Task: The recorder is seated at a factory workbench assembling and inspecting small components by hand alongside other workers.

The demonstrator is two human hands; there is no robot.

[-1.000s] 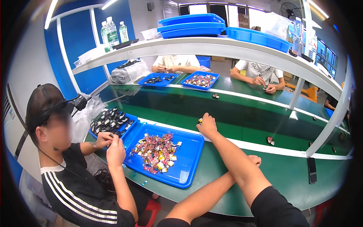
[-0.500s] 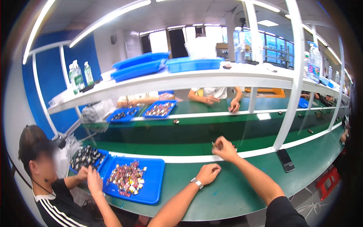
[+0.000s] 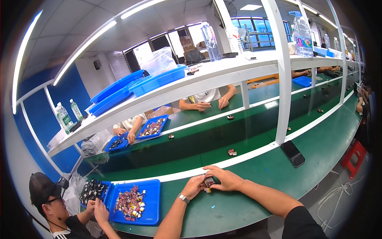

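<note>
My left hand (image 3: 194, 187), with a watch on the wrist, and my right hand (image 3: 223, 178) meet over the green table (image 3: 254, 187). Together they pinch a small dark part with a bit of yellow (image 3: 208, 183), held just above the table surface. Both sets of fingers close around it, hiding most of it. A blue tray (image 3: 153, 203) of small pink and dark parts lies to the left of my left hand.
A person in a black cap (image 3: 59, 207) works at the trays on my left. A dark phone (image 3: 293, 153) lies to the right by a white post (image 3: 280, 79). Small parts (image 3: 231, 151) ride the green belt. Other people sit across. A red stool (image 3: 354, 157) stands far right.
The view has swung right and upward. My right hand drew back from the belt edge to meet my left hand, and both now hold a small part.
</note>
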